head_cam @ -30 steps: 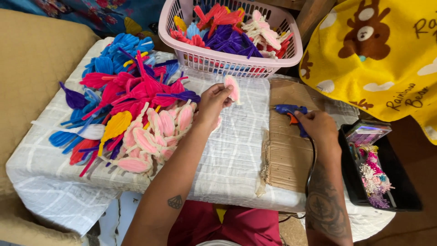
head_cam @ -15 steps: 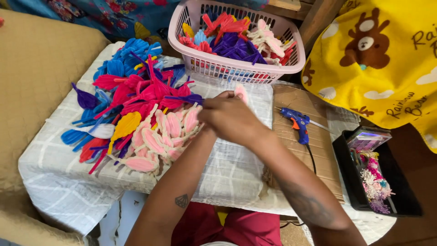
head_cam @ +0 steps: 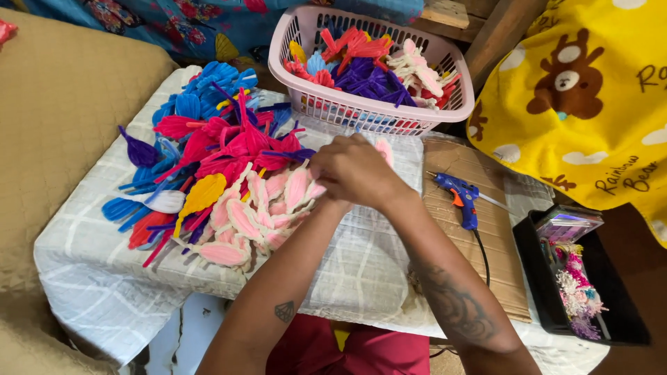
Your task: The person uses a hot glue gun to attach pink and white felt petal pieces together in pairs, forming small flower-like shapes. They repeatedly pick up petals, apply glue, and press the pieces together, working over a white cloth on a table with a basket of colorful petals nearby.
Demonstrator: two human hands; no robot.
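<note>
Together: both hands meet over the middle of the bench (head_cam: 361,271), above its checked cloth.
Right hand (head_cam: 358,170): lies on top, fingers curled down, pressing or pinching a pale pink petal (head_cam: 384,149); only the petal's tip shows past the knuckles.
Left hand (head_cam: 321,182): mostly hidden under the right one; it seems to steady the same petal from below, but I cannot tell its grip for sure.
Petal: held just off the cloth, between the pile and the basket, likely so both hands can work it.
Pile (head_cam: 208,167): loose petals in blue, red, magenta, purple, yellow and pink lie just left of the hands, within easy reach; the pink ones lie nearest.
Basket (head_cam: 445,111): pink, at the far edge, filled with coloured pieces.
Glue gun (head_cam: 462,194): blue, laid down on cardboard (head_cam: 486,236) right of the hands, probably to spare the cloth from drips.
Tray (head_cam: 625,326): black, far right, holding small fuzzy bits.
</note>
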